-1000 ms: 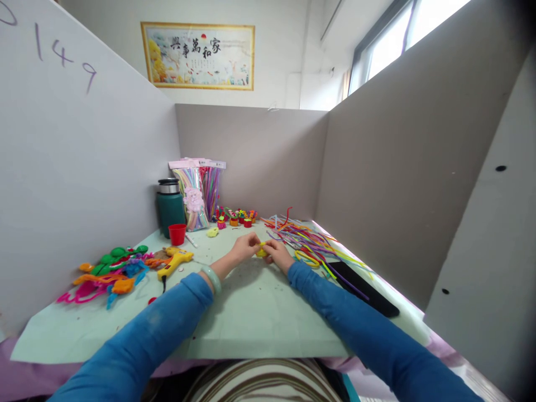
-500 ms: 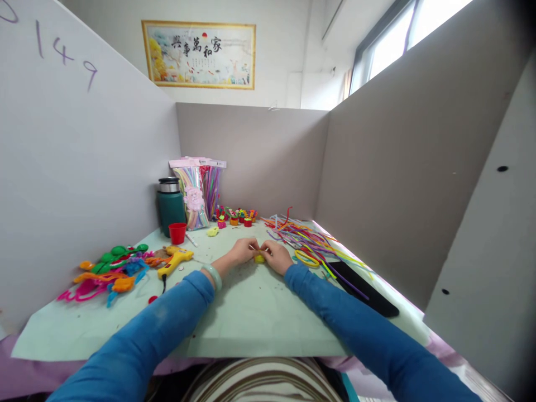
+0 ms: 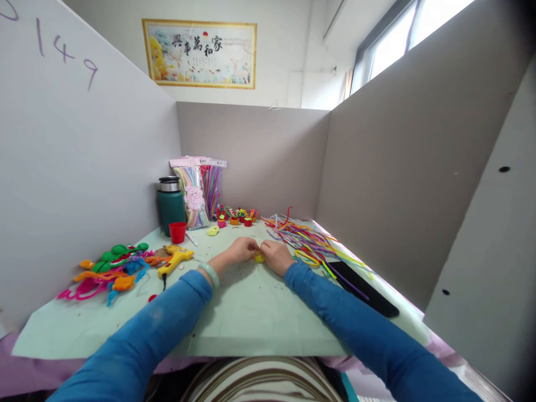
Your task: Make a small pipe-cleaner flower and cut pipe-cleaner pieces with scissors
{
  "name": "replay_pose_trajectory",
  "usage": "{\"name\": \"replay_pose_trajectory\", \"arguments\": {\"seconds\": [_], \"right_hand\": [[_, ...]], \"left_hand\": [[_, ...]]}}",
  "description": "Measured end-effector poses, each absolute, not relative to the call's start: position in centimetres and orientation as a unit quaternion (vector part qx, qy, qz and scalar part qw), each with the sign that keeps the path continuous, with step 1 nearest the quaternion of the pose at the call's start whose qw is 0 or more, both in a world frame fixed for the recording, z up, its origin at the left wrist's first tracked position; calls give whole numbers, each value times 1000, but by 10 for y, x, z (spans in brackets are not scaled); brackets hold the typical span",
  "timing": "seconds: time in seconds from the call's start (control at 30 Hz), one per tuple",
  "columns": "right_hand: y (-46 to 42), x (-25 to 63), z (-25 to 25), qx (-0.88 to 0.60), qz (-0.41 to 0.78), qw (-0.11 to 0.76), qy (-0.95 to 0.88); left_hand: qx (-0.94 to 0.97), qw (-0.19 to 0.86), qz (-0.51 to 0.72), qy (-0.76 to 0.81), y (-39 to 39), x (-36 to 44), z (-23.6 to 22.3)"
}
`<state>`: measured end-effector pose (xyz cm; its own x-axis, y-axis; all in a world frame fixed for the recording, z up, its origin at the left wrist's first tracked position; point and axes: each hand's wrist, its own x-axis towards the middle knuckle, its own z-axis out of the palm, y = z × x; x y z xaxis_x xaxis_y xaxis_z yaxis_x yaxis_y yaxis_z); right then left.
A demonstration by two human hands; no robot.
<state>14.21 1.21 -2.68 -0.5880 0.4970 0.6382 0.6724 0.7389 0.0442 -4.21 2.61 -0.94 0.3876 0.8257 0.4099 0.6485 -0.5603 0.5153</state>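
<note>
- My right hand (image 3: 276, 255) has its fingers curled narrow over one small yellow piece (image 3: 259, 258), low between my two hands.
- My left hand (image 3: 244, 249) brings its pinched fingertips close beside the piece; whether they grip anything, I cannot tell.
- I judge the work partway along: this one piece is in hand, its details are hidden under my fingers, and what it lacks I cannot say.
- Just right of my fingers: one pair of scissors with yellow loop handles (image 3: 307, 264); beyond them, one flat black slab (image 3: 377, 298).
- Left of my fingers: one yellow glue gun (image 3: 176, 258), then a heap of bent, brightly coloured fuzzy shapes (image 3: 123, 282), too jumbled to count.
- Ahead and right: loose, many-coloured fuzzy stems (image 3: 310, 240), too tangled to count.
- Ahead and left: one pale yellow lump (image 3: 213, 230), one red tapered cup (image 3: 177, 233), one dark green bottle (image 3: 171, 206).
- Farthest ahead: at least three tiny pots with colourful tops (image 3: 234, 221), which look done to me, and at least two clear packets of fuzzy stems (image 3: 190, 192).
</note>
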Motion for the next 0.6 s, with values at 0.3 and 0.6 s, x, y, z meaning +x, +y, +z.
{"name": "replay_pose_trajectory", "arguments": {"seconds": [0.3,0.6], "right_hand": [[6,150,-21,-315,-177,250,-898],[4,153,-20,-339,-143,238,-899]], "left_hand": [[809,123,304,487,22,-37,-7],[867,-15,172,467,2,-33,7]]}}
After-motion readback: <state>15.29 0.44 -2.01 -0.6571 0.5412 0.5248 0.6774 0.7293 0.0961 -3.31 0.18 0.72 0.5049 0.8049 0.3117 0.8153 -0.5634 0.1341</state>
